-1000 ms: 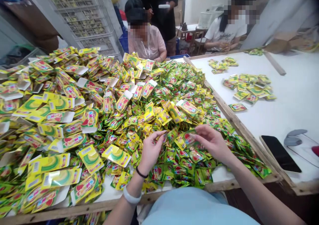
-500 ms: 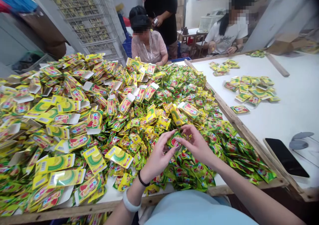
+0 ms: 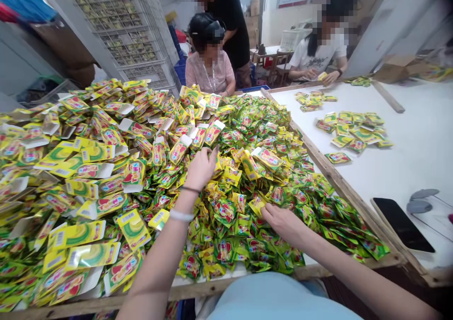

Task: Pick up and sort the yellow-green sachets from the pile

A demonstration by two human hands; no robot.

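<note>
Honestly, looks like loads remain: giant heap of cartons (image 3: 134, 172) and green packets (image 3: 255, 112), only small clusters of boxes (image 3: 364, 134) past the wooden rail (image 3: 320, 160) seemingly done, left hand (image 3: 201, 170) at the heap (can't tell its grip), right hand (image 3: 281, 221) pinching a yellow packet (image 3: 257, 206) nearer the front.

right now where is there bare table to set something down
Bare white tabletop shows right of the wooden strip, between the phone and the yellow boxes. Left of the strip, heaped packets crowd the left hand and right hand.
</note>
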